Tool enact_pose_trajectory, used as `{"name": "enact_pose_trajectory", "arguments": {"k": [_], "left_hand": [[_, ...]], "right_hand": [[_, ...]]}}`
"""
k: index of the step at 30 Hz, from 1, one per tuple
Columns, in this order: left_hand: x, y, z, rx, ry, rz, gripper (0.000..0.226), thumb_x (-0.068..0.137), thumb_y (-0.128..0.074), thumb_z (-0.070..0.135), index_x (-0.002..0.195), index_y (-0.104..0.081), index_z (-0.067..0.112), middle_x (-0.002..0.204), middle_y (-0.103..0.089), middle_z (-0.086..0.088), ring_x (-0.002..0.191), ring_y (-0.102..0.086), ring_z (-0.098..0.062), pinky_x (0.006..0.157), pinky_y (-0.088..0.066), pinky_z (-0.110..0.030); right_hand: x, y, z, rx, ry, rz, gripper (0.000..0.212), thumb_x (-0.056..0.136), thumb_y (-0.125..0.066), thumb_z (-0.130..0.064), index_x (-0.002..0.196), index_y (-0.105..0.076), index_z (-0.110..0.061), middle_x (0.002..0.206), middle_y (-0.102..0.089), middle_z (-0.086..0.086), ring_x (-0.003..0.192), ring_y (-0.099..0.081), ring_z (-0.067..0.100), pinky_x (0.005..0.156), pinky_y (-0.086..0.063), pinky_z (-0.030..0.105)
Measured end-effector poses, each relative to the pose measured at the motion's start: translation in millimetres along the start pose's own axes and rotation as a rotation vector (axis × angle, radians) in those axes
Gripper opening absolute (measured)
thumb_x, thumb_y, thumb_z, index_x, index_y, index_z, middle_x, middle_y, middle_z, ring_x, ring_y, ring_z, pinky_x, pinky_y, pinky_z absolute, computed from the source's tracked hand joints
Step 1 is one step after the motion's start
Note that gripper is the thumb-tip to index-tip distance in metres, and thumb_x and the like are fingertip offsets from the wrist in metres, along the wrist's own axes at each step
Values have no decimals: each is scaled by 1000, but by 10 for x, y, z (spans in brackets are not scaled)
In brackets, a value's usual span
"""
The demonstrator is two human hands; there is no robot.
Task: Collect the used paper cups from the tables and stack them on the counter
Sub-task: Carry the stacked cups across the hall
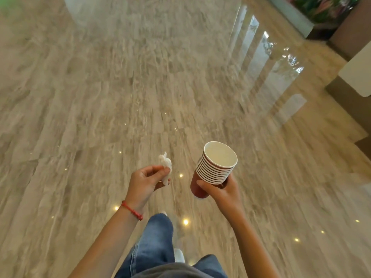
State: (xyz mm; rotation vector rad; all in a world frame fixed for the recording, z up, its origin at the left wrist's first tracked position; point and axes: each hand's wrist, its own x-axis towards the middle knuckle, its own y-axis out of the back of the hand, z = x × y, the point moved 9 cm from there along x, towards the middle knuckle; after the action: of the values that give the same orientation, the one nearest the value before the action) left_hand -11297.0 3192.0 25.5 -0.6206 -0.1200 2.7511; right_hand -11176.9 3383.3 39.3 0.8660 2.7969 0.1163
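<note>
My right hand [219, 190] grips a stack of several red paper cups [215, 167] near its base, held upright with a slight tilt; the top cup's white inside looks empty. A crumpled white tissue [165, 167] is pinched in my left hand [147, 180], which has a red string bracelet at the wrist. Both hands are held in front of me above the floor, the cups to the right of the tissue.
Glossy beige marble floor [120, 87] spreads ahead, blurred by motion. A white-topped counter or table edge [355, 75] and a brown base stand at the right, with a planter of green foliage [325, 9] beyond. My jeans and white shoes [178, 255] show below.
</note>
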Motion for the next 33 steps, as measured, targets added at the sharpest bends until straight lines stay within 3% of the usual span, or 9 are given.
{"name": "enact_pose_trajectory", "arguments": {"k": [4,10,15,25,33], "left_hand": [[973,-119,231,16,26,17,7,73,-72,10,68,-73,15,66,-71,-5,62,-68,-16,57,-54,-21],[2558,-360,863,43,41,7,4,76,-69,5,74,-70,8,66,-69,-6,60,-66,-15,56,-54,-20],[3762,-650,1543,98,12,-44,3,77,-68,4,77,-70,6,63,-69,-3,57,-66,-13,58,-55,-21],[5762,-1538,1913,95,98,-111,1,76,-70,6,77,-70,5,63,-70,-4,58,-66,-13,58,-55,-22],[7390,-2394,2618,56,82,-88,2,75,-69,4,77,-70,5,63,-70,-6,57,-66,-15,56,-54,-21]], "right_hand": [[992,-157,-50,4,-16,2,45,67,-82,-11,103,-59,-24,92,-71,-17,86,-67,2,68,-50,12],[2576,-387,-324,21,-24,46,51,66,-83,-15,107,-57,-29,97,-71,-15,92,-66,5,74,-54,22],[3737,-438,-671,29,1,91,51,67,-81,-2,102,-55,-28,92,-70,-21,87,-65,-1,70,-52,13],[5892,-144,-845,33,-14,165,50,65,-82,-3,101,-56,-26,90,-71,-15,86,-66,3,72,-53,17],[7810,309,-1259,39,-2,171,53,64,-82,-2,106,-56,-22,92,-71,-8,89,-66,3,72,-51,16]]}}
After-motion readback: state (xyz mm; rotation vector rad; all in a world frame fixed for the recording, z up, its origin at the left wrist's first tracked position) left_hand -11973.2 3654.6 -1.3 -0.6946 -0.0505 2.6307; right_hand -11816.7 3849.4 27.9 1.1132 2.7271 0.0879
